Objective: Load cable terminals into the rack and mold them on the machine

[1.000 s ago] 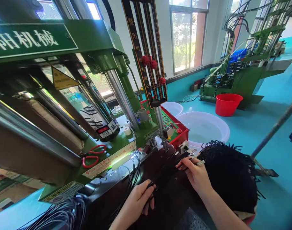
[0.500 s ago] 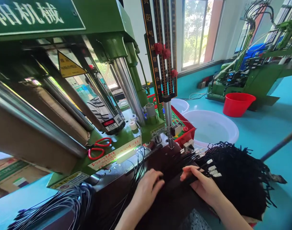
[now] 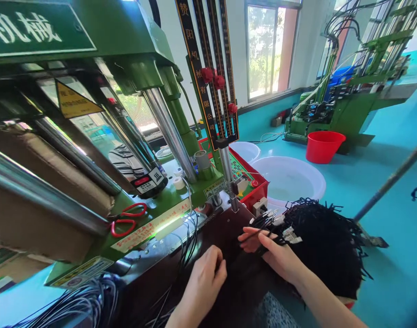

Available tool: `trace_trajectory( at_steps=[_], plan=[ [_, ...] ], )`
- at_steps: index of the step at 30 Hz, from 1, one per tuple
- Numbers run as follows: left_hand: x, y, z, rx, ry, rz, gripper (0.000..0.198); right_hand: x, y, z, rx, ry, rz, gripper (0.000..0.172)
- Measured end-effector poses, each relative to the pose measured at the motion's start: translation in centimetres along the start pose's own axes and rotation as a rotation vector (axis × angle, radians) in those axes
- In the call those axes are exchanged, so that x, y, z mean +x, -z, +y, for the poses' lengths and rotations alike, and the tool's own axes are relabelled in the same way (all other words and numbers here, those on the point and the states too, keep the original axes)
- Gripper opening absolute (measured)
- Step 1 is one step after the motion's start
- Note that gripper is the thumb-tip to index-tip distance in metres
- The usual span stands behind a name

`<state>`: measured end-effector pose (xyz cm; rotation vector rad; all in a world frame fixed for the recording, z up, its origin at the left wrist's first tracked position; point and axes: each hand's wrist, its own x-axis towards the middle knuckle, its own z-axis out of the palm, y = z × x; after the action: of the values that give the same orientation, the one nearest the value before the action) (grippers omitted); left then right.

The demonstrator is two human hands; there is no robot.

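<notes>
My right hand (image 3: 275, 253) holds a bundle of thin black cables (image 3: 259, 248) over the right part of the dark brown tabletop (image 3: 232, 230). The pale connectors (image 3: 290, 235) on the cable ends stick out past the fingers, at the back and to the right. To the left, my left hand (image 3: 208, 275) is closed with its fingers curled; whether anything is inside is hidden. Several black cables (image 3: 187, 246) run down from the machine's edge, just left of that hand. Lower left lies a coiled bundle of cables (image 3: 88, 296).
A green press (image 3: 133, 73) stands at the left, with red-handled scissors (image 3: 128, 218) on its bed. A heap of black strands (image 3: 327, 246) sits to the right. Behind are a red control box (image 3: 254, 196), a white basin (image 3: 290, 177) and a red bucket (image 3: 323, 148). A person's striped sleeve (image 3: 124, 159) shows behind the press.
My right hand has closed in on the cables and their connectors now sit closer together. My left hand's fingers have curled in more. The whole view has shifted.
</notes>
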<state>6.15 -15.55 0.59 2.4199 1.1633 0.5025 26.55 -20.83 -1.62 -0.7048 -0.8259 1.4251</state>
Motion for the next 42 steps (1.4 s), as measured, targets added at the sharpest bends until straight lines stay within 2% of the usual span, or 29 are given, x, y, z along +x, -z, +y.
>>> trace_trajectory(
  at_steps=[5,7,11,14,17,18,20,22,24,26,29,31,34,35,38,40,42],
  plan=[
    [-1.1,0.1,2.6,-0.115,-0.044,-0.041,0.015,0.0,-0.9,-1.3,-0.090,0.039,-0.106,0.031],
    [-1.4,0.3,3.7,-0.208,-0.026,-0.139,0.016,-0.2,-1.1,-1.6,-0.140,0.020,-0.136,0.030],
    [-2.2,0.4,5.1,-0.440,0.064,-0.445,0.018,-0.3,-1.1,-1.9,-0.073,-0.026,-0.184,0.028],
    [-3.0,-0.5,5.2,-0.570,0.165,-0.527,0.019,-0.4,-1.4,-2.0,0.053,0.004,-0.129,0.024],
    [-3.7,-2.1,5.4,-0.887,0.292,-0.591,0.014,-0.9,-2.4,-1.4,-0.107,-0.019,-0.179,0.026],
    [-3.8,-2.8,5.6,-1.064,0.311,-0.577,0.016,-1.1,-2.8,-1.1,-0.208,-0.056,-0.238,0.027],
    [-3.9,-4.4,6.2,-1.441,0.330,-0.413,0.028,-1.4,-3.3,-0.3,-0.350,-0.168,-0.357,0.027],
    [-3.9,-5.9,6.8,-1.694,0.393,-0.185,0.038,-1.1,-3.4,0.3,-0.319,-0.268,-0.417,0.031],
    [-3.8,-7.2,7.2,-1.772,0.494,-0.075,0.041,-0.3,-3.2,0.2,-0.179,-0.275,-0.389,0.042],
    [-3.8,-8.0,7.1,-1.756,0.566,-0.083,0.040,1.0,-3.1,-0.5,-0.131,-0.214,-0.369,0.047],
    [-3.7,-8.0,6.7,-1.692,0.586,-0.118,0.037,2.7,-3.6,-2.1,-0.400,-0.207,-0.474,0.041],
    [-3.4,-7.5,6.6,-1.680,0.588,-0.069,0.036,3.3,-4.3,-2.9,-0.604,-0.230,-0.583,0.037],
    [-2.8,-6.7,6.5,-1.718,0.573,0.038,0.032,3.5,-5.2,-3.4,-0.783,-0.167,-0.711,0.040],
    [-2.7,-6.5,6.5,-1.736,0.546,0.039,0.032,3.5,-5.5,-3.5,-0.851,-0.140,-0.758,0.041],
    [-2.4,-6.3,6.6,-1.780,0.458,-0.051,0.034,3.6,-5.9,-3.6,-1.092,-0.081,-0.897,0.043],
    [-2.3,-6.3,6.5,-1.778,0.430,-0.099,0.039,3.7,-6.1,-3.4,-1.191,-0.058,-0.941,0.043],
    [-2.2,-6.3,6.1,-1.761,0.468,-0.076,0.041,4.3,-6.1,-2.8,-1.188,-0.051,-0.944,0.042]
  ],
)
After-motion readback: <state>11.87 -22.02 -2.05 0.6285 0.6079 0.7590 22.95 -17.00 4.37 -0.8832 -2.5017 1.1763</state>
